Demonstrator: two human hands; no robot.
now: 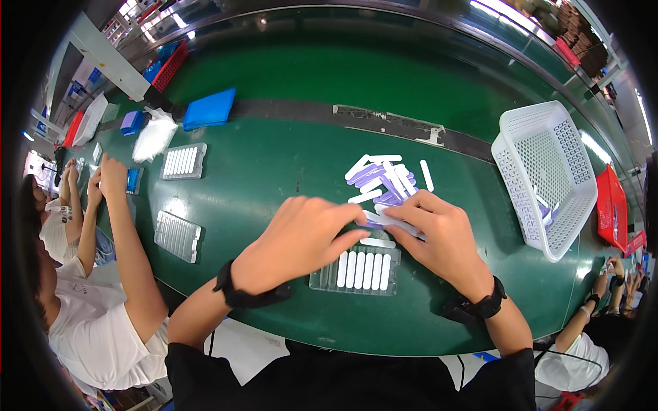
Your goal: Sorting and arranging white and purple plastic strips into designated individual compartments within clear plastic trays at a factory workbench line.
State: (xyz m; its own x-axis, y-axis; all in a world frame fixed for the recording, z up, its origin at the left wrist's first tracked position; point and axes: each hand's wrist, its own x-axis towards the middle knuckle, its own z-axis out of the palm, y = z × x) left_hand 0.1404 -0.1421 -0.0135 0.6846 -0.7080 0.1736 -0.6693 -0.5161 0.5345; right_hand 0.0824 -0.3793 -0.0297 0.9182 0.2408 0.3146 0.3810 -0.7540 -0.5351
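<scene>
A clear plastic tray [322, 279] lies on the green table [274, 157] in front of me, with several white sticks in its slots. My left hand [301, 236] and my right hand [439, 233] meet just above the tray, both pinching flat white and purple sticks [373, 219] between the fingertips. A loose pile of white and purple sticks [384, 179] lies just beyond my hands. Both wrists wear black bands.
A white mesh basket [545, 175] lies tipped on its side at the right. A filled tray [184, 162] and an empty tray [178, 236] sit at the left by another person's arms [127, 240]. A blue box [210, 108] and a plastic bag [154, 137] lie farther back.
</scene>
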